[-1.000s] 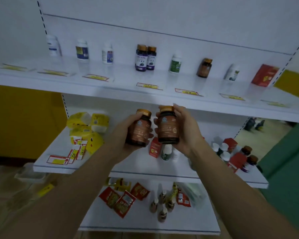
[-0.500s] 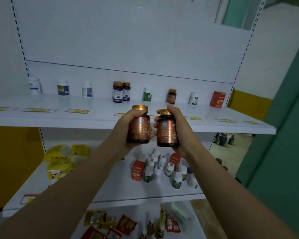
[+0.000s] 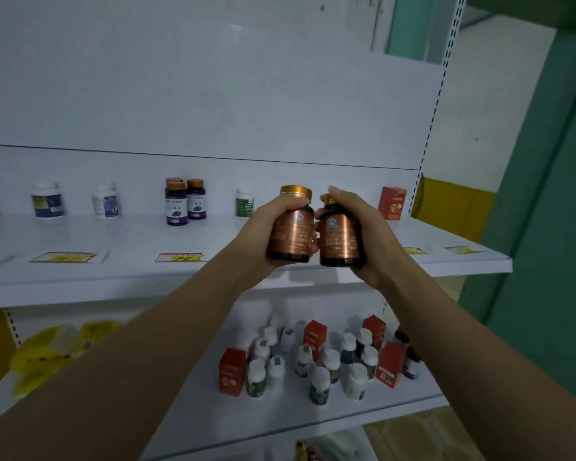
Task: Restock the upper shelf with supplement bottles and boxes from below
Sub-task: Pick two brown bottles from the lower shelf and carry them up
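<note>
My left hand (image 3: 261, 232) grips a copper-brown supplement bottle (image 3: 291, 227) with a gold cap. My right hand (image 3: 371, 227) grips a second copper-brown bottle (image 3: 340, 239), its cap half hidden by my fingers. Both bottles are upright, side by side and almost touching, held just above the front of the white upper shelf (image 3: 130, 271). On that shelf stand three purple-label bottles (image 3: 183, 202), a green-label bottle (image 3: 244, 202), white bottles (image 3: 105, 201) and a red box (image 3: 392, 202). The shelf below (image 3: 363, 414) holds several white-capped bottles (image 3: 320, 384) and red boxes (image 3: 232, 371).
Yellow price tags (image 3: 179, 257) lie along the upper shelf's front. Yellow packets (image 3: 57, 351) sit at the left of the lower shelf. A green wall (image 3: 546, 227) stands close on the right. The shelf's white back panel (image 3: 213, 78) rises behind.
Both hands have risen with their bottles from below the upper shelf's edge to in front of its top surface. My view has tilted up and to the right.
</note>
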Available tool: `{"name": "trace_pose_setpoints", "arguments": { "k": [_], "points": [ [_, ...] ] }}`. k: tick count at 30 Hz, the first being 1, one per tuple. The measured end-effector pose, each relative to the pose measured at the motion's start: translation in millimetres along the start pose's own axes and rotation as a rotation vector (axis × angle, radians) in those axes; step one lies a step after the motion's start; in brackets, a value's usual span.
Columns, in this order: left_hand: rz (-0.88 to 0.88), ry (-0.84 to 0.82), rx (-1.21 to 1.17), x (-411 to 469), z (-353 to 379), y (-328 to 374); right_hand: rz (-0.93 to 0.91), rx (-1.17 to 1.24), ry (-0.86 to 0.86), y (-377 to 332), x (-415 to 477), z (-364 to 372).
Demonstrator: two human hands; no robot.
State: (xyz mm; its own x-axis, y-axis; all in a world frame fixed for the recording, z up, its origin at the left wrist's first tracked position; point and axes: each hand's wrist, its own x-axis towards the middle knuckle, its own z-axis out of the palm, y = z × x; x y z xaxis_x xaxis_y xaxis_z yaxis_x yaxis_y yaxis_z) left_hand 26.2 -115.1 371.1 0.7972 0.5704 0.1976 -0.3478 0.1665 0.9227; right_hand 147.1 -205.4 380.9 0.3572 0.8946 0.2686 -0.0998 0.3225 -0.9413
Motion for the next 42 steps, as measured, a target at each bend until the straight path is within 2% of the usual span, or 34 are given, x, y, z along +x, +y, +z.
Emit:
{"name": "trace_pose_setpoints", "arguments": {
  "k": [6, 11, 14, 18, 23, 27, 31, 42],
  "points": [
    [0.048, 0.019, 0.234, 101.8, -4.6, -8.6, 0.011, -0.135, 0.003, 1.1, 90.6, -62.2],
    [0.046, 0.183, 0.353, 186.3, -13.1, -13.6, 0.02, -0.179, -0.079, -3.0, 168.7, -105.1],
    [0.035, 0.3, 0.477, 221.9, -23.4, -20.0, 0.04, -0.286, -0.138, 1.3, 211.7, -128.7],
    [0.014, 0.438, 0.625, 255.5, -40.7, -31.3, 0.051, -0.425, -0.094, 21.0, 258.2, -148.4],
    [-0.064, 0.525, 0.76, 286.8, -59.4, -45.1, 0.079, -0.528, -0.035, 53.6, 299.5, -163.4],
    [-0.13, 0.558, 0.832, 306.9, -67.0, -58.3, 0.096, -0.769, -0.005, 67.0, 317.3, -168.6],
    [-0.1, 0.575, 0.904, 320.0, -70.4, -73.0, 0.031, -0.945, 0.022, 77.7, 327.3, -168.1],
    [-0.139, 0.551, 1.074, 331.4, -76.1, -80.3, -0.032, -1.146, 0.112, 101.1, 360.2, -161.5]
  ]
}}
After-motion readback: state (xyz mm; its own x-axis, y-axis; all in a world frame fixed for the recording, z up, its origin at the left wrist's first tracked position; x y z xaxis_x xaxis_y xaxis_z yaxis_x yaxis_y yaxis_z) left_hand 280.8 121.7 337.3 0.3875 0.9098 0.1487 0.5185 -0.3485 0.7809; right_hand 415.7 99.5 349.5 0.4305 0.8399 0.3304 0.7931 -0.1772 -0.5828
